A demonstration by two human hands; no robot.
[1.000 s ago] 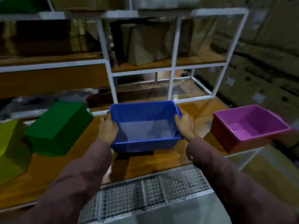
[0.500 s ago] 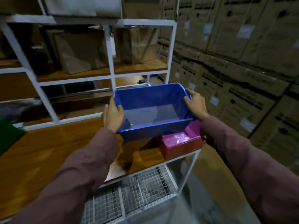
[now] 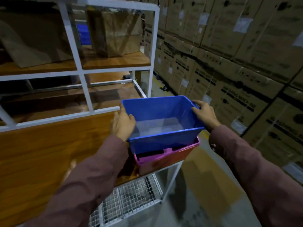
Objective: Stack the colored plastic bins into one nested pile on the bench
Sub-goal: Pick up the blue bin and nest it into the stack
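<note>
Hands, left (image 3: 123, 124) and right (image 3: 205, 113), clasped on blue bin (image 3: 164, 141) (partway inside pink bin (image 3: 165, 158))

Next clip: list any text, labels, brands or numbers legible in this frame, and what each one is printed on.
Nothing reads with certainty.
Cardboard cartons: black print on their sides, too blurred; one line may end "MACHINE".
White paper labels on the cartons: too small and blurred.
Blue bin, pink bin, brown paper bags: no visible text.
</note>
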